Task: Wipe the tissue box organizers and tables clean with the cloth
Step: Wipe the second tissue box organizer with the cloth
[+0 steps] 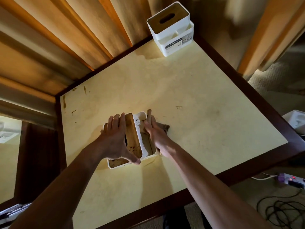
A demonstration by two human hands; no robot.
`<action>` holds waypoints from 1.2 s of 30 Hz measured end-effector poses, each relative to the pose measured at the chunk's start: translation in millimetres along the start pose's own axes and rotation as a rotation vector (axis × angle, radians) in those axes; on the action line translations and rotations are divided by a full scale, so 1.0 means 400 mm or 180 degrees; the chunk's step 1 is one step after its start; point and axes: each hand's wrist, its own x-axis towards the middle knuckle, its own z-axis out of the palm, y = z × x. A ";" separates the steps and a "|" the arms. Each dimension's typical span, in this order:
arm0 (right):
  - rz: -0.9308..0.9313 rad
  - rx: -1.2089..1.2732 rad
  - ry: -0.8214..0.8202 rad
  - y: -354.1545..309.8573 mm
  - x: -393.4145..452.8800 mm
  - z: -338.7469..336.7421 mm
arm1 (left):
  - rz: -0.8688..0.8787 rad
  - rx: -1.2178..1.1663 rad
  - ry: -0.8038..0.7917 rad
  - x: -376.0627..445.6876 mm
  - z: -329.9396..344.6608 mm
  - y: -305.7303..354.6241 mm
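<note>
Near tissue box organizer [132,139] sits mid-table [198,96], left hand [118,139] on top, right hand [155,134] and cloth [163,126] at its three o'clock; second organizer [171,28] at one o'clock corner.

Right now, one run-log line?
left hand steadies near organizer | right hand wipes its side, cloth | far organizer untouched

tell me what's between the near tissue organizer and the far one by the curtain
Head view: only bare, faintly stained table top between the near organizer and the far organizer.
</note>
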 end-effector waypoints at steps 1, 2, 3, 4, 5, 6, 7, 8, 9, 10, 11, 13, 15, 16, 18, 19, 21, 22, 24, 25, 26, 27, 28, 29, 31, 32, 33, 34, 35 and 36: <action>-0.0050 -0.0118 0.0078 -0.009 0.009 0.003 | -0.0003 0.0007 -0.0004 0.000 -0.001 0.001; -0.0113 -0.0209 0.0154 -0.013 0.017 0.004 | -0.0005 0.0012 -0.0001 -0.001 -0.002 0.001; -0.0174 -0.0256 0.0243 -0.018 0.022 0.006 | -0.0009 0.0011 -0.0001 -0.002 -0.002 0.002; -0.0272 -0.0227 0.0307 -0.023 0.019 0.007 | -0.0009 0.0005 -0.0005 -0.003 -0.003 0.004; -0.0412 -0.0202 0.0376 -0.028 0.012 0.009 | -0.0011 0.0003 -0.0015 -0.004 -0.003 0.005; -0.0575 -0.0189 0.0419 -0.026 0.007 0.009 | -0.0014 0.0009 -0.0029 -0.005 -0.004 0.006; -0.0740 -0.0220 0.0432 -0.028 -0.002 0.010 | -0.0015 0.0021 -0.0037 -0.005 -0.005 0.006; -0.0876 -0.0238 0.0409 -0.029 -0.013 0.010 | -0.0017 0.0029 -0.0048 -0.003 -0.004 0.005; -0.0943 -0.0255 0.0388 -0.026 -0.023 0.011 | -0.0021 0.0032 -0.0062 -0.002 -0.004 0.004; -0.0936 -0.0281 0.0352 -0.025 -0.036 0.011 | -0.0024 0.0031 -0.0071 -0.002 -0.003 0.003; -0.0887 -0.0354 0.0334 -0.020 -0.047 0.011 | -0.0019 0.0026 -0.0072 -0.001 -0.001 0.002; -0.0866 -0.0425 0.0232 -0.012 -0.075 0.012 | 0.0001 -0.0008 -0.0069 -0.002 0.001 0.000; -0.0822 -0.0297 0.0110 0.004 -0.100 0.011 | 0.0021 -0.0059 -0.0075 -0.001 0.002 -0.003; -0.0791 -0.0226 0.0081 0.012 -0.111 0.012 | 0.0024 -0.0077 -0.0078 -0.001 0.001 -0.004; -0.0731 0.0021 0.0006 0.030 -0.126 0.016 | 0.0027 -0.0065 -0.0072 0.000 0.001 -0.003; -0.0688 0.0176 -0.0015 0.039 -0.129 0.020 | 0.0024 -0.0049 -0.0068 0.001 0.001 -0.004; -0.0524 0.0371 -0.0029 0.057 -0.126 0.028 | 0.0020 -0.0033 -0.0042 0.001 0.002 -0.003; -0.0460 0.0334 -0.0026 0.064 -0.124 0.030 | 0.0021 -0.0036 -0.0029 0.001 0.002 -0.003; -0.0382 0.0165 0.0008 0.075 -0.116 0.031 | 0.0023 -0.0049 -0.0018 0.000 0.003 -0.003; -0.0341 0.0114 0.0016 0.073 -0.112 0.029 | 0.0022 -0.0055 -0.0019 0.000 0.003 -0.002; -0.0313 0.0119 0.0025 0.073 -0.107 0.025 | 0.0017 -0.0061 -0.0027 0.000 0.003 -0.002; -0.0301 0.0124 0.0039 0.073 -0.104 0.023 | 0.0017 -0.0059 -0.0032 0.000 0.004 -0.002; -0.0290 0.0092 0.0073 0.074 -0.100 0.024 | 0.0019 -0.0041 -0.0025 0.001 0.005 -0.003; -0.0236 0.0050 0.0143 0.073 -0.097 0.028 | 0.0024 -0.0018 -0.0015 0.003 0.006 -0.004; -0.0141 0.0149 0.0414 0.067 -0.100 0.040 | 0.0035 -0.0011 -0.0029 0.003 0.005 -0.007; -0.0174 0.0299 0.0596 0.061 -0.109 0.045 | 0.0043 -0.0019 -0.0050 0.002 0.003 -0.008; -0.0223 0.0493 0.0792 0.051 -0.116 0.048 | 0.0057 -0.0009 -0.0068 0.000 0.001 -0.008; -0.0304 0.0665 0.0917 0.038 -0.126 0.049 | 0.0068 0.0004 -0.0106 -0.003 -0.003 -0.007; -0.0386 0.0747 0.0968 0.022 -0.134 0.049 | 0.0082 0.0026 -0.0139 -0.004 -0.005 -0.007; -0.0485 0.0751 0.0955 0.001 -0.142 0.049 | 0.0093 0.0055 -0.0186 -0.006 -0.008 -0.008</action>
